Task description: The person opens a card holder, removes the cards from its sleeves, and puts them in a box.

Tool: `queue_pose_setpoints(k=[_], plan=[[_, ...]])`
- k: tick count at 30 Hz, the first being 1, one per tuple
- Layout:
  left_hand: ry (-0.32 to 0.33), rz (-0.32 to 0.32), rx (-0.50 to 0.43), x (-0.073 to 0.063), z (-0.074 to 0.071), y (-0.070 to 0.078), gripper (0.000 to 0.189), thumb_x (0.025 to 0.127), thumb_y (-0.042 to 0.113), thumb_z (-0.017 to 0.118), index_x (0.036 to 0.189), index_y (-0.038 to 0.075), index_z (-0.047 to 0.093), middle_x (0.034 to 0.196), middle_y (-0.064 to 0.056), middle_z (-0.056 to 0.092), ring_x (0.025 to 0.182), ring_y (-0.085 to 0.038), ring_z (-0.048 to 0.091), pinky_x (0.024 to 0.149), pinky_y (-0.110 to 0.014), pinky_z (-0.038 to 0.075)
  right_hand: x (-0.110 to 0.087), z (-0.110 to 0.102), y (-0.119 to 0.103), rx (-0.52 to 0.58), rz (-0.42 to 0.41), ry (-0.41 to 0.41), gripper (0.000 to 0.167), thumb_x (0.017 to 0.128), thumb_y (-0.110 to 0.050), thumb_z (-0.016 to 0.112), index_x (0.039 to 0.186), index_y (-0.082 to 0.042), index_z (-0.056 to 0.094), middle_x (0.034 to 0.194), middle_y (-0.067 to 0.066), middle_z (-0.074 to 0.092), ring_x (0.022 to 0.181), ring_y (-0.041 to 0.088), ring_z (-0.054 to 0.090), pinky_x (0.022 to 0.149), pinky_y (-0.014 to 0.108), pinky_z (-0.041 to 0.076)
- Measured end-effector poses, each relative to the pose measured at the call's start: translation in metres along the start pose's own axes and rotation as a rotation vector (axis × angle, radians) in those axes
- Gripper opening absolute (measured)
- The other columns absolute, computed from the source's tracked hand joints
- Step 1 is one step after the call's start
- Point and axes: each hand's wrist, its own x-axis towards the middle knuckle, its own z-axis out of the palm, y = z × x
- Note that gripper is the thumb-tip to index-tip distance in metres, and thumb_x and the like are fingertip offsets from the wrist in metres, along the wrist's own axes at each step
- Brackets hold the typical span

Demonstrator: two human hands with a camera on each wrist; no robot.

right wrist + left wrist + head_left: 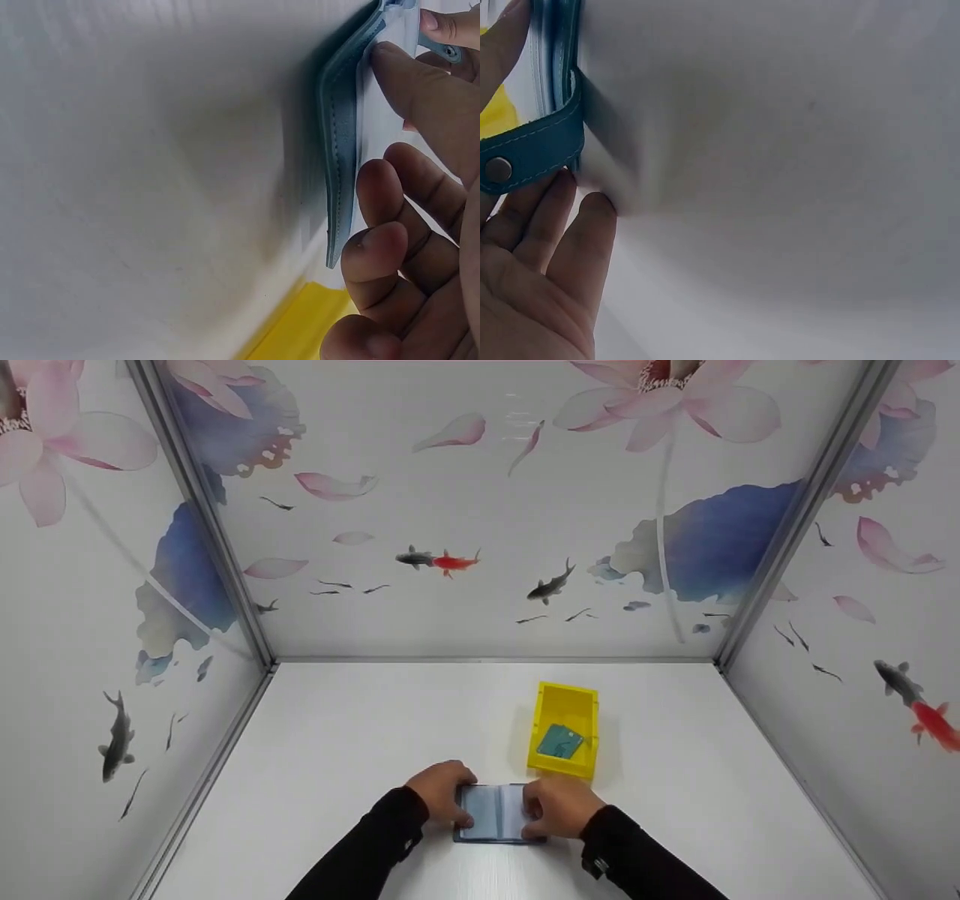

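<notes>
Teal on the wallet [551, 142], yellow on the box [568, 705], black on the sleeves [375, 832], and pink flowers [667, 405] patterning those white walls [480, 510]!

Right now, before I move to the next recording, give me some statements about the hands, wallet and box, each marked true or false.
1. The left hand holds the open wallet. True.
2. A teal card lies in the yellow box. True.
3. The box stands to the left of the wallet. False: it stands beyond the wallet, towards the right.
4. The right hand is inside the box. False: it is at the wallet's right side, touching it.
5. A strap with a round snap shows beside the left hand. True.
6. Both sleeves are white. False: both are black.
</notes>
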Motion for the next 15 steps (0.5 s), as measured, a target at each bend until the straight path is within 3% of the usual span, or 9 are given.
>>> queue_pose_setpoints(k=[9,15], plan=[[0.019,-0.009,0.187,0.011,0.014,0.008,0.066,0.079,0.050,0.105,0.128,0.012,0.083,0.108,0.003,0.070,0.092,-0.010,0.058,0.088,-0.032,0.058,-0.003,-0.002,0.001,0.019,-0.002,0.031,0.038,0.084,-0.049,0.101,0.098,-0.023,0.076,0.081,-0.012,0.065,0.074,0.010,0.055,0.069,0.029,0.045],[0.033,-0.010,0.260,0.020,0.026,0.002,0.063,0.086,0.064,0.095,0.122,0.014,0.082,0.102,0.006,0.066,0.088,-0.011,0.054,0.084,-0.032,0.055,-0.001,0.003,-0.004,0.026,-0.045,0.083,0.060,0.081,-0.058,0.101,0.122,-0.024,0.073,0.092,-0.007,0.070,0.079,0.009,0.056,0.072,0.027,0.046]])
